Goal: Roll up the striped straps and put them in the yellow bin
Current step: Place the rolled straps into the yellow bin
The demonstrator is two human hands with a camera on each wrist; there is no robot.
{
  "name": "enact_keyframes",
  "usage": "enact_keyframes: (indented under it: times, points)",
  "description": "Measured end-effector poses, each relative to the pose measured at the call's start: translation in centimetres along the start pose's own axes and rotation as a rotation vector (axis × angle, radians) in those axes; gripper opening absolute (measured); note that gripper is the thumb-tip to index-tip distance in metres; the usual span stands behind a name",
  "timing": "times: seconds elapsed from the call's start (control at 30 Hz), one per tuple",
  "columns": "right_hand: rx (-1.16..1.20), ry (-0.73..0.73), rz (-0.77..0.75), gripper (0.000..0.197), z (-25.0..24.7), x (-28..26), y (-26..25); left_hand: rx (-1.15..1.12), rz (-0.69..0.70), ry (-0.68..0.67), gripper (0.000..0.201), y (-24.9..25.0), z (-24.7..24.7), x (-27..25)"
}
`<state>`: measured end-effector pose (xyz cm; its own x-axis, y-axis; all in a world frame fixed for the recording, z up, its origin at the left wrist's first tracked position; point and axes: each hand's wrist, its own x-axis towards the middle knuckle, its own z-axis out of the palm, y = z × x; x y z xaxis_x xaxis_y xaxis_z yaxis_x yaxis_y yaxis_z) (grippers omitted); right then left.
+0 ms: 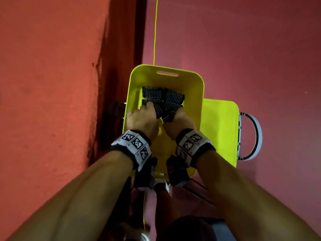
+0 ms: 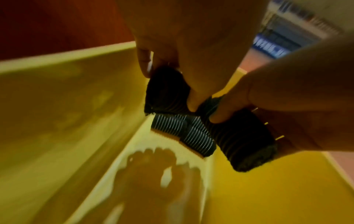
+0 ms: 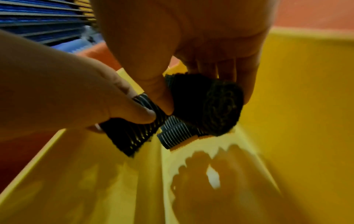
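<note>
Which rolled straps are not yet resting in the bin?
The two rolls gripped by the left hand and right hand; the other rolls lie at the far end of the yellow bin.

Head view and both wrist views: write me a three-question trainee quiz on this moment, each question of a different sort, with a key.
1. True or false: the left hand and the right hand each grip a rolled striped strap inside the yellow bin.
2. Multiple choice: where do the rolls already placed lie in the head view? A) at the bin's far end, B) on the floor beside it, C) on the yellow lid.
3. Fill in: the lid lies beside the bin, on the person's ____ side.

Key: 1 true; 2 A; 3 right.
</note>
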<state>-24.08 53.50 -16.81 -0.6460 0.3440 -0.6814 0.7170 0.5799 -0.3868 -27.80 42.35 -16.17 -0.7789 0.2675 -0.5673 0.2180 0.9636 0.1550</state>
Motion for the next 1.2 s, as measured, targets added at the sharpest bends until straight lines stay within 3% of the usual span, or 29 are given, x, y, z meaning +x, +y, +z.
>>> enact_keyframes:
  times: [0.13, 0.3, 0.43, 0.6, 0.73, 0.83, 1.1, 1.2]
  points:
    - [-0.131, -0.087, 0.019, 0.042, 1.6, 4.0, 0.1, -0.036, -0.089, -0.138, 0.05, -0.2, 2.8, 4.0]
    - [-0.456, -0.165, -0.032, 0.048, 4.3, 7.7, 1.2, 0.117, -0.01, -0.218, 0.052, -0.8, 5.7, 7.8]
    - [-0.61, -0.133, -0.114, 0.046, 6.2, 8.8, 2.9, 0.243, 0.05, -0.236, 0.05, -1.1, 7.9, 9.0]
    - [-0.624, -0.026, -0.162, 0.046, 6.7, 9.7, 3.5, 0.295, -0.002, -0.075, 0.046, -1.1, 9.9, 9.4]
    - [-0.54, 0.041, -0.165, 0.05, 6.6, 10.1, 3.0, 0.311, -0.028, 0.399, 0.027, -1.5, 11.8, 8.8]
    - [-0.578, 0.023, -0.152, 0.047, 6.4, 10.1, 3.0, 0.296, 0.012, 0.544, 0.024, -1.2, 11.3, 9.0]
    - [-0.425, -0.006, -0.157, 0.035, 4.6, 7.1, 2.0, 0.125, 0.067, 0.526, 0.02, -1.4, 8.9, 8.3]
    - [-0.245, -0.011, -0.227, 0.018, 3.5, 4.8, 1.3, -0.004, 0.129, 0.355, 0.024, -1.2, 7.1, 5.6]
